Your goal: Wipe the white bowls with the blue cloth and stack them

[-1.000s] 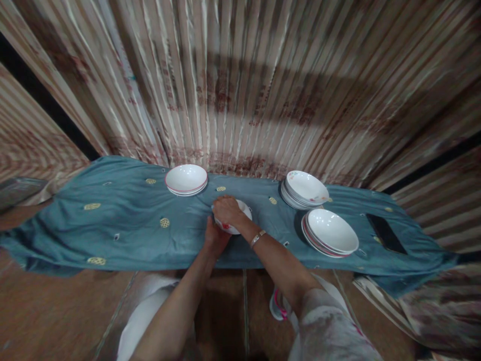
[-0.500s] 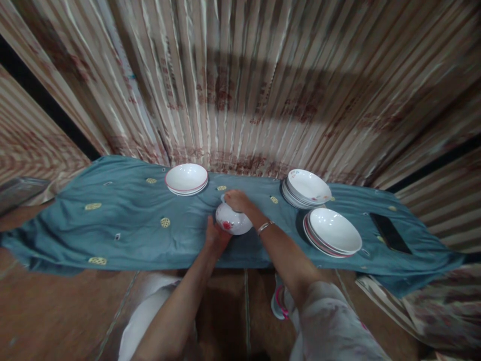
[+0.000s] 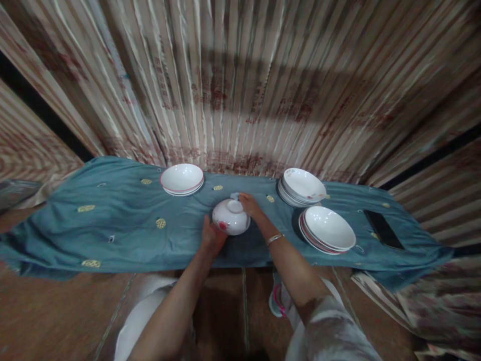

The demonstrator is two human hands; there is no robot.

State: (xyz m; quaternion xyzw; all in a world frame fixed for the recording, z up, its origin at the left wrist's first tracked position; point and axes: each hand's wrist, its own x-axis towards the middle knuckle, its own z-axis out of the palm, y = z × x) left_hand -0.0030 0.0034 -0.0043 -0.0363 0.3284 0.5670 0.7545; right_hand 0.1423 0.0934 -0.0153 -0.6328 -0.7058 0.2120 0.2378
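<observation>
A white bowl (image 3: 230,224) with a red flower on its outside is held bottom-up over the table, its foot ring facing up toward me. My left hand (image 3: 213,236) grips its left side near the rim; some fingers are hidden behind it. A small pale cloth (image 3: 235,195) shows at the fingertips of my right hand (image 3: 249,204), which is closed on it at the far side of the foot ring. Most of the cloth is hidden by the hand and the bowl.
A teal cloth-covered table (image 3: 131,230) carries red-rimmed bowls (image 3: 182,178) at back left, flower-patterned bowls (image 3: 303,184) at back right, and another bowl stack (image 3: 328,228) before them. A black phone (image 3: 383,229) lies farther right. A pleated curtain (image 3: 240,90) hangs behind.
My right hand has moved from atop the bowl's base to its far right edge, uncovering the foot ring and showing the pale cloth. My left hand keeps its grip. The view has shifted slightly.
</observation>
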